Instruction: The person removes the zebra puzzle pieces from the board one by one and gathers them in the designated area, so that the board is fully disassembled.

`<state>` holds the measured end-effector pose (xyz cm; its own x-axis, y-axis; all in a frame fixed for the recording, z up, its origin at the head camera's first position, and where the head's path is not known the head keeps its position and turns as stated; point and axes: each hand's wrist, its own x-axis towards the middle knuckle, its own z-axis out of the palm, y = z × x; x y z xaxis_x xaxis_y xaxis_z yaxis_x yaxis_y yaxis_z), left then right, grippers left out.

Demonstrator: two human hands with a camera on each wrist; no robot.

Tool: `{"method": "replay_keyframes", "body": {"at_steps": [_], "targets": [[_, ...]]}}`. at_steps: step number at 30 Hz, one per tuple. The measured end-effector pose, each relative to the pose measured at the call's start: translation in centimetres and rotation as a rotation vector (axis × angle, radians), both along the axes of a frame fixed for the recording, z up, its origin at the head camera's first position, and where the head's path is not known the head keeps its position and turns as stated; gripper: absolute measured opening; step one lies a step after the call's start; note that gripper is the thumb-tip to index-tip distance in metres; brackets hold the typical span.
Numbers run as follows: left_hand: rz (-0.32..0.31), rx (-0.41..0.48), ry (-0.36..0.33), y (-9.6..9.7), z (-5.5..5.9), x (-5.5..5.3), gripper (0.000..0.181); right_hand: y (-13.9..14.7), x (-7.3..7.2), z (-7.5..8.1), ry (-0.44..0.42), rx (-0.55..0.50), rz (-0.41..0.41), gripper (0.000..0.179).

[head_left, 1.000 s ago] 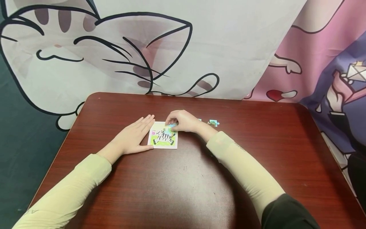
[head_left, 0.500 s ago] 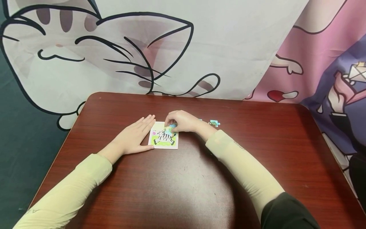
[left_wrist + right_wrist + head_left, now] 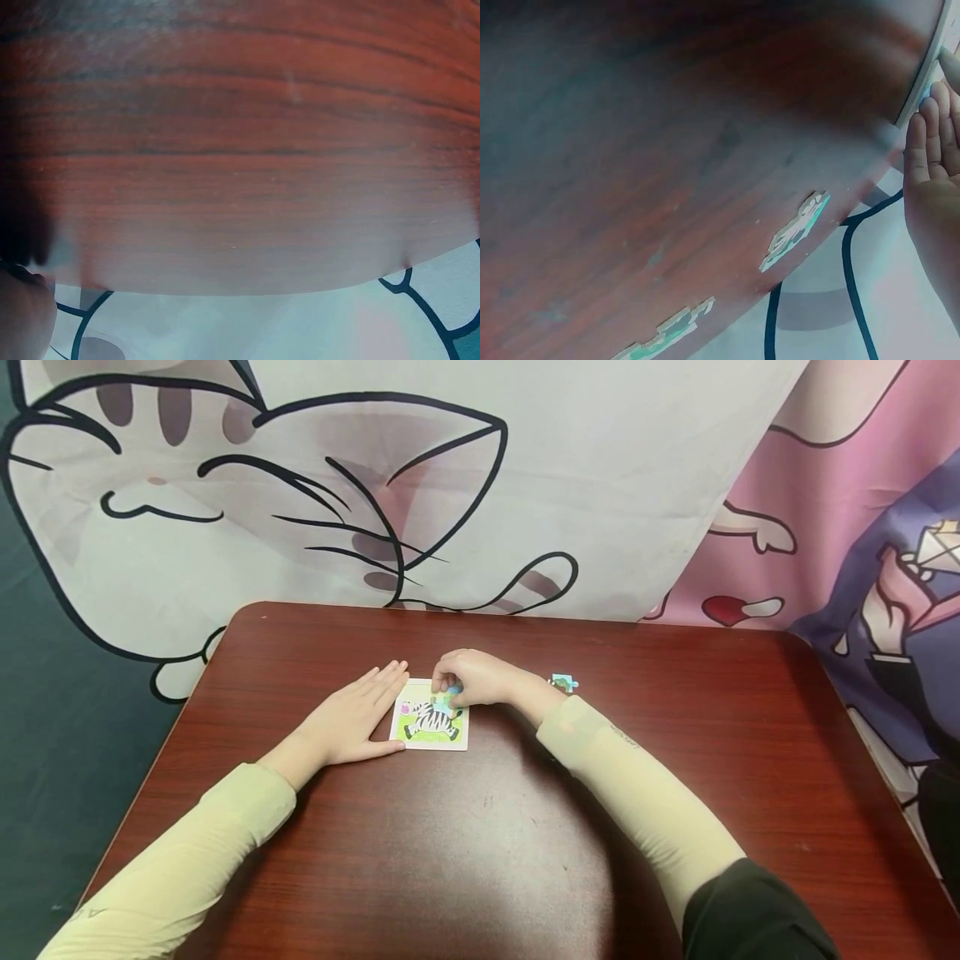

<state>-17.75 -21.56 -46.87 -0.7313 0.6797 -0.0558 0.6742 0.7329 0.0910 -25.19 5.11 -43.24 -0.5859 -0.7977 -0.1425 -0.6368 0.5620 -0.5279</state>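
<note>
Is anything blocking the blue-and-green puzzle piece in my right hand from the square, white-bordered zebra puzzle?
Nothing visible is. The right hand holds the puzzle piece at the upper right of the zebra puzzle, though fingers partly hide it; the left hand rests along the left edge.

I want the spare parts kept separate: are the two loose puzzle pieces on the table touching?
Apart. The right wrist view shows a stretch of table between the upper piece and the lower piece.
</note>
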Motion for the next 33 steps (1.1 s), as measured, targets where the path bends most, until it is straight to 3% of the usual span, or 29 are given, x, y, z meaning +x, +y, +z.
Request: {"method": "replay_keyframes", "body": {"at_steps": [16,33], "targets": [[0.005,-0.003,-0.004,0.0,0.1,-0.1,0.108,0.1,-0.2,1.1,0.028,0.049,0.089,0.030],[0.006,-0.008,-0.016,0.1,0.1,0.0,0.108,0.2,0.0,1.0,-0.046,0.024,0.009,0.037]]}}
